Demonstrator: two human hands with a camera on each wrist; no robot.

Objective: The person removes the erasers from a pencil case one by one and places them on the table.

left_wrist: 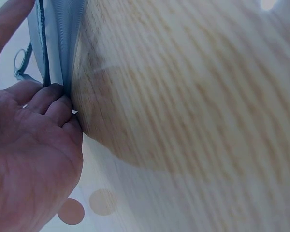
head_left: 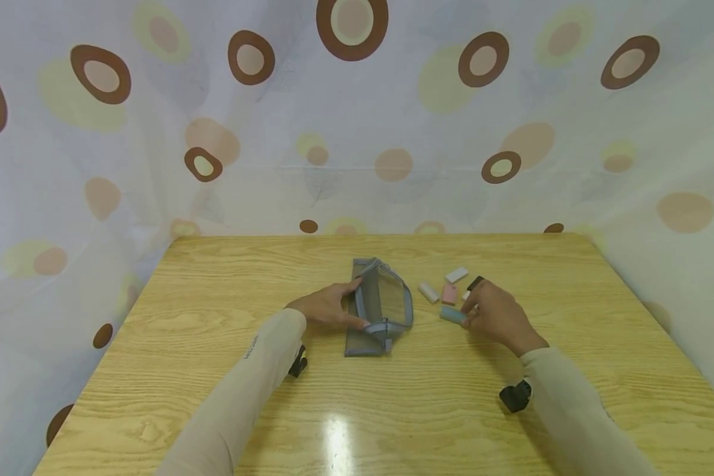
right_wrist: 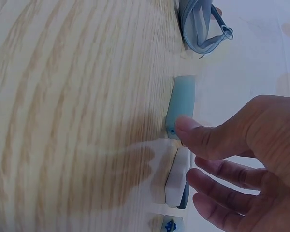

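Note:
My left hand (head_left: 328, 305) grips the near-left side of a grey-blue zip pencil pouch (head_left: 359, 342), thumb and fingers spread along its rim. The pouch lies on the table with its zipped mouth gaping to the right. Curled fingers at the pouch's edge show in the left wrist view. My right hand (head_left: 500, 318) pinches the right end of a light-blue eraser (head_left: 451, 315); its thumb lies at that end in the right wrist view, and the index finger is mostly hidden. The other fingers are beside a white block (right_wrist: 178, 178).
A pink eraser (head_left: 449, 294), a white stick-like block (head_left: 428, 292) and another white block (head_left: 457, 274) lie near the blue one. A black item (head_left: 476, 283) shows behind the right hand. A patterned sheet (head_left: 357, 165) hangs behind the wooden table (head_left: 226, 264).

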